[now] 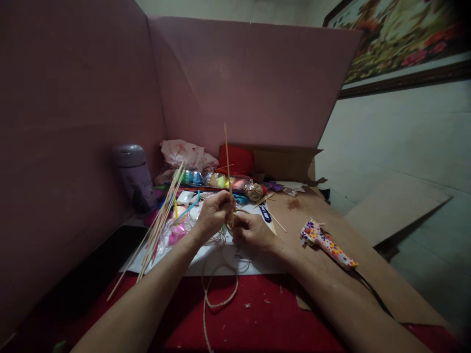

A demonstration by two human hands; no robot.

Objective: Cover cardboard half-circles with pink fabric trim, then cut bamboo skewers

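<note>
Upright between my hands stands a thin bamboo skewer, its pointed tip upward. My left hand is closed round its lower part, thumb and fingers pinched together. Close against it, my right hand pinches twine at the skewer's bottom end; its fingertips are partly hidden. A small pale loop shows above the right fingers. Loose twine hangs from beneath the hands in curls and runs down over the red cloth.
More skewers lean at left, near a purple bottle. Behind are packed coloured clay and a twine ball. Blue thread snips and a flower-patterned glue gun with a cord lie right, on cardboard.
</note>
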